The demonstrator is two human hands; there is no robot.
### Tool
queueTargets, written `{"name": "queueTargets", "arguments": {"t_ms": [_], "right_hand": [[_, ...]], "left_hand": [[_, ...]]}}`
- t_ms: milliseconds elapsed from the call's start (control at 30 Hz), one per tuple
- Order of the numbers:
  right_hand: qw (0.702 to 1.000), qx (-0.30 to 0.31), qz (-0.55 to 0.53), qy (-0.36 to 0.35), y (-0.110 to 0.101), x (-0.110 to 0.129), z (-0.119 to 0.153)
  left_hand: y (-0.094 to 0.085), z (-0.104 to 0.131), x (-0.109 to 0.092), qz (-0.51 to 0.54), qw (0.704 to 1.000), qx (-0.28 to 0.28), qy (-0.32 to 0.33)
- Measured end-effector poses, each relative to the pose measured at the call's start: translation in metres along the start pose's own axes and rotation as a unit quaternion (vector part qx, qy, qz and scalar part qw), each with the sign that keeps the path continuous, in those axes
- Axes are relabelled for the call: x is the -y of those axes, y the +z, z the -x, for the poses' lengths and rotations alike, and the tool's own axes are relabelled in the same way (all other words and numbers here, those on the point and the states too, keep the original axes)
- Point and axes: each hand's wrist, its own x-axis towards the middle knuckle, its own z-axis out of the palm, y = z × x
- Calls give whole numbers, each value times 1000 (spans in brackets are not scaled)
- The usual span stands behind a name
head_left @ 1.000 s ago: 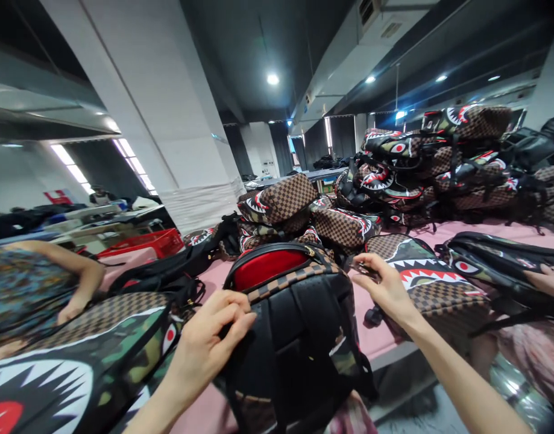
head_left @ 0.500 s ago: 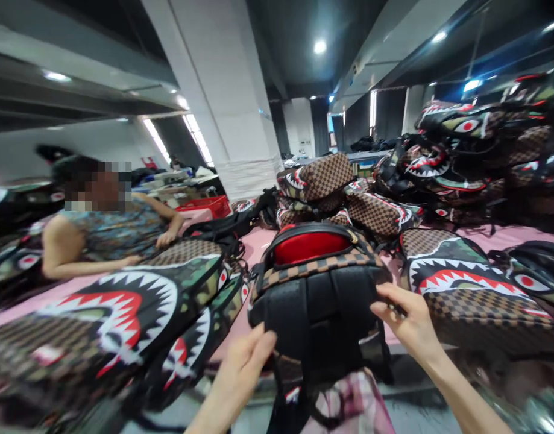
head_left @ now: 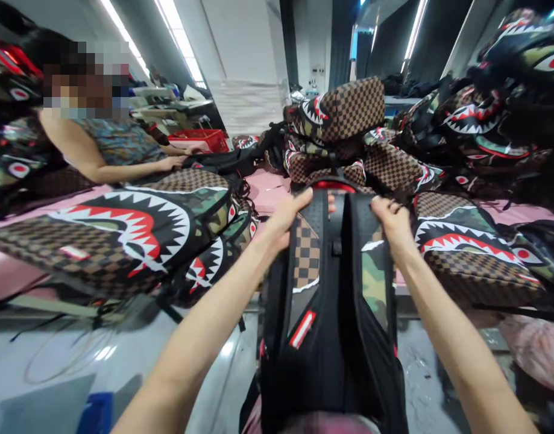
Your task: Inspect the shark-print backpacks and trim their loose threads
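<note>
A backpack (head_left: 333, 361) stands upright before me, its back panel and two shoulder straps facing me. The left strap (head_left: 306, 253) has a brown check patch and a red-white label; the right strap (head_left: 374, 277) shows a camouflage patch. My left hand (head_left: 290, 217) is closed round the top of the left strap, some fingertips showing past its inner edge. With thumb and fingers bent, my right hand (head_left: 392, 223) grips the top of the right strap. Behind the straps, a bit of red lining (head_left: 335, 187) shows at the bag's top.
Shark-mouth backpacks (head_left: 123, 229) lie on the pink table (head_left: 263, 184) at left, and another (head_left: 471, 247) at right. More bags (head_left: 349, 111) are piled behind. A person (head_left: 118, 141) sits at the left, near a red crate (head_left: 204, 140). A blue object (head_left: 96, 413) is on the floor.
The backpack has turned from its folded-over top to its upright back with straps showing. Both my hands have moved up onto the straps. The view has tilted down.
</note>
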Motion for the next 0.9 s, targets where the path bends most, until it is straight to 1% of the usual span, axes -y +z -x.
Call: {"name": "queueTargets", "arguments": {"t_ms": [33, 67, 100, 133, 167, 200, 233, 267, 333, 400, 467, 567, 633, 733, 900], "right_hand": [[997, 41, 20, 62, 7, -35, 5], [989, 92, 40, 107, 11, -69, 15], [982, 120, 67, 128, 14, -99, 28], [979, 120, 79, 145, 14, -123, 43], [976, 123, 88, 155, 13, -142, 56], [975, 121, 92, 160, 11, -156, 67], [975, 119, 89, 166, 9, -164, 75], [974, 120, 82, 172, 7, -168, 79], [971, 119, 60, 197, 5, -170, 78], [968, 109, 45, 223, 5, -168, 72], [967, 100, 40, 232, 7, -166, 68], [968, 97, 35, 231, 9, -163, 70], [963, 100, 34, 246, 7, -159, 75], [951, 120, 52, 279, -1, -152, 85], [935, 169, 58, 307, -20, -141, 98]], "left_hand": [[-18, -9, 33, 3, 998, -30, -51], [-37, -11, 68, 1, 994, -65, -87], [-54, -7, 101, 1, 986, -96, -137], [-68, 1, 130, 18, 976, -120, -183], [-80, 12, 153, 51, 972, -121, -194], [-88, 22, 169, 80, 969, -121, -202], [-93, 31, 178, 105, 966, -119, -204], [-97, 37, 182, 122, 964, -116, -205], [-99, 40, 180, 131, 960, -116, -219], [-100, 36, 175, 131, 958, -114, -229], [-101, 32, 174, 134, 959, -110, -223], [-103, 31, 178, 137, 961, -104, -214], [-105, 33, 179, 134, 961, -105, -216], [-105, 34, 178, 130, 960, -106, -222], [-104, 32, 177, 121, 962, -106, -222]]}}
